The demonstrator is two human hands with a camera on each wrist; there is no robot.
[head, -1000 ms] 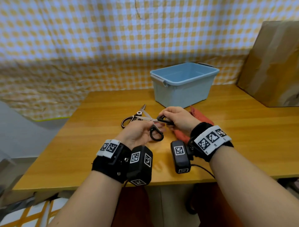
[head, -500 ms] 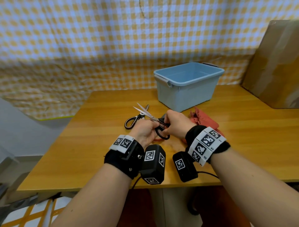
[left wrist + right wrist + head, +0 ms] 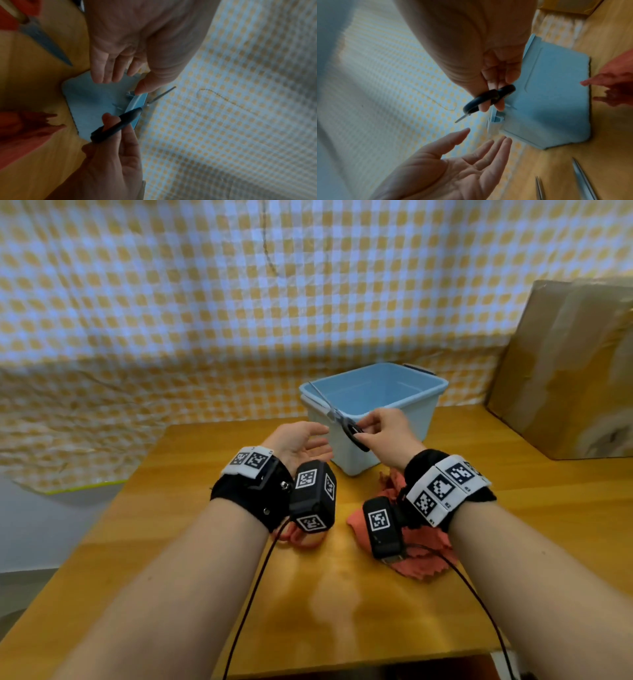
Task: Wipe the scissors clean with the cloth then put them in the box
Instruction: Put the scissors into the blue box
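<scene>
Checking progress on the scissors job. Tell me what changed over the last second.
The black-handled scissors went up from low over the table to the blue box rim. The left hand let go and is open; the right hand alone pinches the handle. The red cloth and second scissors stayed on the table.

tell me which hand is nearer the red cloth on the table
Right. The right hand is raised in front of the blue box, above the far end of the red cloth, pinching the black-handled scissors. The left hand hovers open, further off to the left.
</scene>
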